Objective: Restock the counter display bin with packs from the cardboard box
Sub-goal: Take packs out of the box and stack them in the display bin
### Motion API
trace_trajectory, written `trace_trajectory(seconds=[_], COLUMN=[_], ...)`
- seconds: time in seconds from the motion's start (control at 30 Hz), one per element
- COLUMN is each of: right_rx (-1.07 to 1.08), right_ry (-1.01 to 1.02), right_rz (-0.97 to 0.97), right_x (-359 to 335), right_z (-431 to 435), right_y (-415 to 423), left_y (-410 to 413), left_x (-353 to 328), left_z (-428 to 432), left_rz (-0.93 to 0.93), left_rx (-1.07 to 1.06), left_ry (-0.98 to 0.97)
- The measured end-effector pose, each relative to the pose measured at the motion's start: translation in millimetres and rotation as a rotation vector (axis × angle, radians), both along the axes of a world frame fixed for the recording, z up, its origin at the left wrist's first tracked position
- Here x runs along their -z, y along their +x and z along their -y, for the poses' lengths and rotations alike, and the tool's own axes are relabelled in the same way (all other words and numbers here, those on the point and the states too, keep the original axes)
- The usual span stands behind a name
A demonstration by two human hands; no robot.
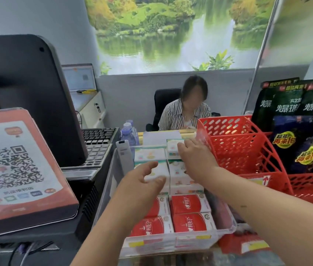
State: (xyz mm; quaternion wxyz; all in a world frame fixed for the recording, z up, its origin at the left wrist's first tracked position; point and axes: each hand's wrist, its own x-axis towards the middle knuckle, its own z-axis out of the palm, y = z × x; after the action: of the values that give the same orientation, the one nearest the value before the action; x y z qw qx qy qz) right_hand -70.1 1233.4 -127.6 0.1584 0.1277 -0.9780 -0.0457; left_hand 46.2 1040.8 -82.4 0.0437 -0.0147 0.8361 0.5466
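1. Location of work: the clear plastic display bin sits on the table, between a QR payment stand and a red basket. White packs fill its far rows; red packs fill its near rows.
2. Right hand: reaches to the far end of the bin, fingertips resting on the rearmost white pack. The fingers are partly closed over its top edge; whether they actually grip it cannot be determined.
3. Left hand: hovers over the near white row, fingers spread wide, holding nothing.
4. Handling estimate: the packs appear to be film-wrapped soft tissue, so likely light, compressible and somewhat slippery. They should tolerate squeezing.
5. Recommended hold: pinch a pack across its two long faces, thumb opposite fingers, and lower it upright into a gap. Pinching the wrapper alone may let it slip.
6. Fit estimate: the rows look tightly packed, so pressing neighbours aside may be required.
7. Not visible: the cardboard box is out of frame. The bin's near left corner is hidden behind the left forearm.
8. Unclear: pack print is blurred and unreadable. The bin's far wall cannot be made out behind the packs.
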Motion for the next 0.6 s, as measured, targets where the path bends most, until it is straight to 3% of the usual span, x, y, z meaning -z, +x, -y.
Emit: trace_trajectory(seconds=[0.6], right_rx=[-0.006], right_ry=[-0.12], right_rz=[0.007], right_x=[-2.1], right_z=[3.0], right_y=[8.0], left_y=[3.0], left_x=[5.4], left_z=[6.4], left_rz=[0.002], left_rx=[0.099], left_ry=[-0.023])
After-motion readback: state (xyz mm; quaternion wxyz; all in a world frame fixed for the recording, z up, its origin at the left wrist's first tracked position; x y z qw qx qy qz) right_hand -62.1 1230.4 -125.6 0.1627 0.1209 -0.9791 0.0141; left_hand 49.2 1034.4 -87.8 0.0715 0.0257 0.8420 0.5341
